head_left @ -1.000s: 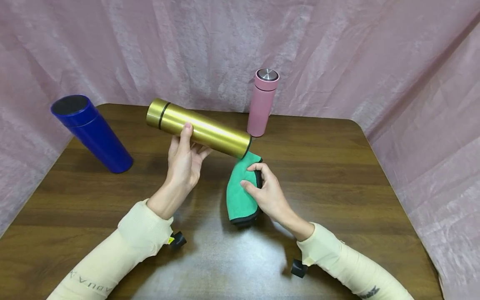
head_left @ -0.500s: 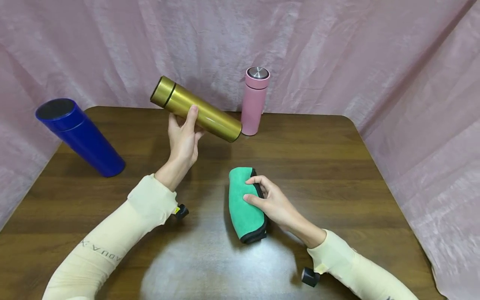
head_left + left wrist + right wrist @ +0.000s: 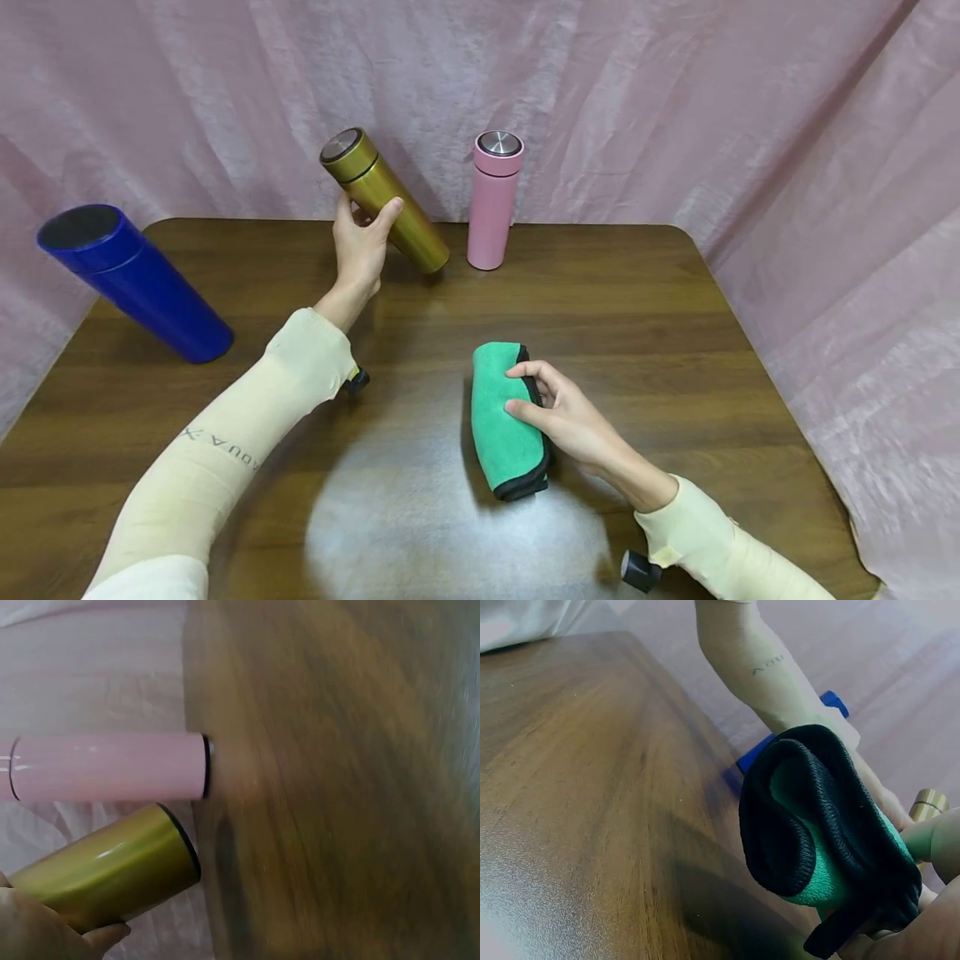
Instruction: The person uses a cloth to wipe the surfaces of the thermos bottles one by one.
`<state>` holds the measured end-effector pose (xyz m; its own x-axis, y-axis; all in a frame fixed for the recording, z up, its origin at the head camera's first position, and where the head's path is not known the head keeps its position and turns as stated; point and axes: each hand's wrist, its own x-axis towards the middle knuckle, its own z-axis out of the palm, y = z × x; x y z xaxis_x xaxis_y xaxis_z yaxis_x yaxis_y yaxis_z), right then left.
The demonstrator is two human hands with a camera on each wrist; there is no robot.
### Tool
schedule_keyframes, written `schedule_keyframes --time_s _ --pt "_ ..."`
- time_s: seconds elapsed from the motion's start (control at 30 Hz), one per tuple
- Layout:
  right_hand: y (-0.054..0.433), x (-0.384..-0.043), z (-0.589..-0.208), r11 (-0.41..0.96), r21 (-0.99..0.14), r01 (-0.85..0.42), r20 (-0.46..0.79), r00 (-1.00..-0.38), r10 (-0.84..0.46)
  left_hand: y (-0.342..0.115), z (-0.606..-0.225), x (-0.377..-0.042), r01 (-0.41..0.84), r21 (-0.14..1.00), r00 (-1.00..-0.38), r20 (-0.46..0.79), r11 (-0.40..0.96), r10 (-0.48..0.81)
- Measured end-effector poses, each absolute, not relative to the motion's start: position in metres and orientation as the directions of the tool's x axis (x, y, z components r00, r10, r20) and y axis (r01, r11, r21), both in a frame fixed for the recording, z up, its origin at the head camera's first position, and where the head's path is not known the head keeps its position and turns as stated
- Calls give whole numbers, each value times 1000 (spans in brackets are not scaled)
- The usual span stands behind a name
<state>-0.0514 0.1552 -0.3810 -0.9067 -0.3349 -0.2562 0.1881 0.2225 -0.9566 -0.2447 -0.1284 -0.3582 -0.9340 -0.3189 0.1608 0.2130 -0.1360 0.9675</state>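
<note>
My left hand (image 3: 362, 248) grips a gold thermos bottle (image 3: 397, 208) around its middle, near the back of the table. The bottle leans with its steel-topped lid up and to the left; in the left wrist view its black-edged base (image 3: 184, 844) hangs over the wood close to the pink bottle. My right hand (image 3: 573, 417) pinches a folded green cloth (image 3: 502, 417) with black edging by its right side, low over the table. Seen from the right wrist, the layers of the cloth (image 3: 817, 825) curl into a loose roll, and a black loop hangs below.
A pink thermos (image 3: 492, 204) stands upright at the back, just right of the gold one. A blue thermos (image 3: 142, 287) stands at the left of the wooden table (image 3: 637, 333). Pink curtains (image 3: 600, 108) hang behind and at the sides.
The gold thermos has moved away from the cloth toward the back, tipping from nearly level to more upright. The right hand has drawn the cloth nearer, apart from the bottle.
</note>
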Motion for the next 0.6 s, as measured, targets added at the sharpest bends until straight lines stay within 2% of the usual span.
schedule_keyframes --time_s 0.37,0.6 --pt "154 -51 -380 241 -957 162 -241 -906 -347 -131 -362 -274 174 975 -944 204 136 -261" --pt "152 -53 -381 228 -961 159 -234 -904 -358 -125 -365 -283 163 958 -959 210 235 -189"
